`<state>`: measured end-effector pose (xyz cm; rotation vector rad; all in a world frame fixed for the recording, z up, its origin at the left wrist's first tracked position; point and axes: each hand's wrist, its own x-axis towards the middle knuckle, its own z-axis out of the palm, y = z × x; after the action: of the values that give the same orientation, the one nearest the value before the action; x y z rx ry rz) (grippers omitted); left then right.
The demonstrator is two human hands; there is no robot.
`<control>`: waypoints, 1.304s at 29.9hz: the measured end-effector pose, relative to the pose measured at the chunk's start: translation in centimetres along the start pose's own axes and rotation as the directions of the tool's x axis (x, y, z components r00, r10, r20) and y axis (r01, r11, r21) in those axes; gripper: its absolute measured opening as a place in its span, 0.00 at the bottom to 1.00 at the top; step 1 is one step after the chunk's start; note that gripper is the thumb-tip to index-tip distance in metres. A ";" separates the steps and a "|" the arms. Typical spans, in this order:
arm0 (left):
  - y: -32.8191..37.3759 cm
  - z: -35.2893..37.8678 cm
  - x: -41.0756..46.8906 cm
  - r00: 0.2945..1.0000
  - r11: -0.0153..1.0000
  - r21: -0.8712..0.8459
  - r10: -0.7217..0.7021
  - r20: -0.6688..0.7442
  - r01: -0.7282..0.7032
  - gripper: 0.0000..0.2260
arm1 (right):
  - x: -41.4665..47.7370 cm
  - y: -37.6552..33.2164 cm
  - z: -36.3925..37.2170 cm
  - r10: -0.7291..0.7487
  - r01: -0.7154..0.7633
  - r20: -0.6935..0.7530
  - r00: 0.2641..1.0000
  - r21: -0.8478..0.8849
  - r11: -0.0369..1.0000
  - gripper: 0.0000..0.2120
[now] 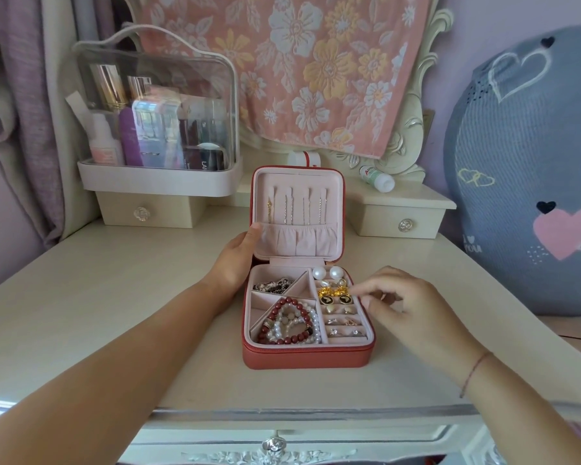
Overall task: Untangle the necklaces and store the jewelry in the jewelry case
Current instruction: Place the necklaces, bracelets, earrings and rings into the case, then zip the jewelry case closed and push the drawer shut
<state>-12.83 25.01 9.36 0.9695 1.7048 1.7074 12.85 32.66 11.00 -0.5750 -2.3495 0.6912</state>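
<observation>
Jewelry case [307,359]: red, open, in the middle of the table [114,313], its lid [297,182] standing upright at the back.
Left hand [235,260]: grips the lid's left edge, thumb on the pink lining and the other fingers hidden behind.
Right hand [413,307]: hovers over the case's right side above the earring rows with fingers loosely curled; I cannot tell whether they pinch anything.
Necklaces [297,209]: thin chains hang straight and side by side from the hooks inside the lid, their lower ends tucked into the gathered pocket.
Bracelets [292,322]: red beads and white pearls piled together in the front left compartment.
Dark metal piece [274,285]: lies in the back left compartment.
Pearl earrings [327,273]: two, at the back of the right-hand section.
Gold flower earrings [332,292]: in a row just in front of the pearls.
Rings [344,331]: set in the front rows on the right.
Clear cosmetics box [155,112]: on a small drawer unit at the table's back left corner.
Floral towel [296,68]: hangs behind the case.
White bottle [376,177]: lies on its side on the drawer unit at the back right.
</observation>
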 end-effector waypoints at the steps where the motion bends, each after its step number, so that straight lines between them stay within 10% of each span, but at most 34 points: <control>1: 0.1 0.0 -0.1 1.000 1.000 -0.013 -0.004 0.006 0.004 0.21 | 0.3 0.3 0.2 0.097 -0.091 -0.055 0.994 0.109 0.990 0.11; 8: 1.3 -0.1 -0.2 1.000 0.986 -0.169 0.005 0.002 -0.005 0.22 | 4.4 0.6 2.4 0.475 -0.377 0.063 0.878 0.702 0.604 0.23; 25: 2.5 -1.1 -8.0 0.987 0.993 -0.107 0.060 0.152 -0.044 0.22 | 1.8 -2.4 1.0 0.295 -0.295 0.134 0.946 0.734 0.612 0.36; 39: 1.4 0.5 -12.4 0.995 0.999 -0.008 -0.036 0.091 0.037 0.21 | -3.0 -2.9 2.5 0.292 -0.289 0.121 0.949 0.705 0.647 0.16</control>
<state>-4.80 15.42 9.24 0.9898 1.6442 1.6221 12.73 27.95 9.75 -0.5781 -1.7568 1.6561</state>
